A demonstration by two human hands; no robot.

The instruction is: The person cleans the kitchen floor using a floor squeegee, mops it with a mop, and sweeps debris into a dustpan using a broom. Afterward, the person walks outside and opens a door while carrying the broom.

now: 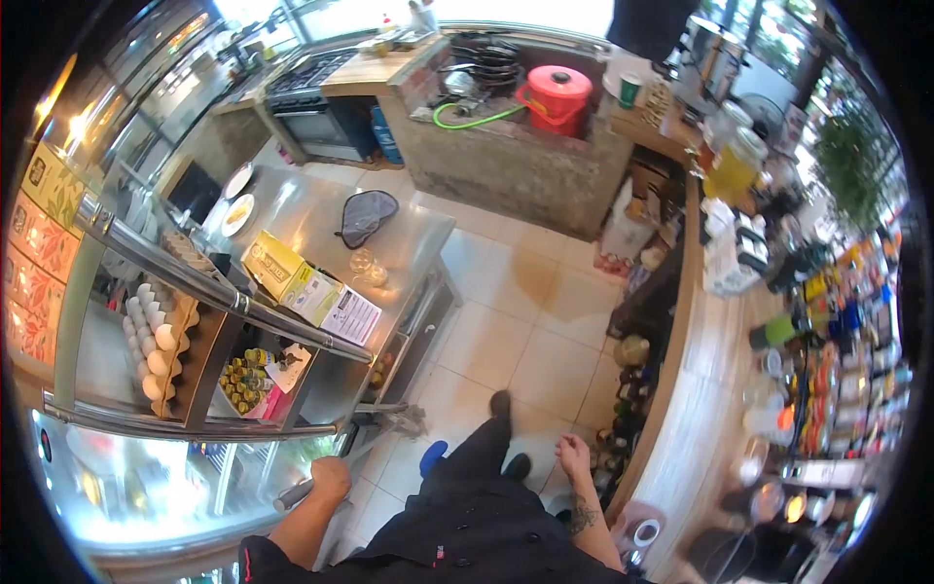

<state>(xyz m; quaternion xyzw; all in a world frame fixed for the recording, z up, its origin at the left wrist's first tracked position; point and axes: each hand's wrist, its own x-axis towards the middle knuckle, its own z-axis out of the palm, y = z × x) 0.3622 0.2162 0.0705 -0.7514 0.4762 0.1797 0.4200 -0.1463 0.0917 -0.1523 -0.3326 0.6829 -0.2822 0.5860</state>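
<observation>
In the lower left, the left hand (331, 477) is clenched around a straight, greyish rod (368, 451), which slants up toward a ragged, blurred end. Right of bottom centre, the right hand (573, 456) is free, fingers loosely curled. Smooth, glossy tiles (530, 341) fill mid-frame; a shiny metal table (306, 209) stands upper left.

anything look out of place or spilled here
One oddity: a blue item, perhaps a slipper, is on the tiled floor beside the person's dark trousers. It looks odd because its colour doesn't match the dark shoes. No spill is apparent, though small details are too blurred to judge.
</observation>
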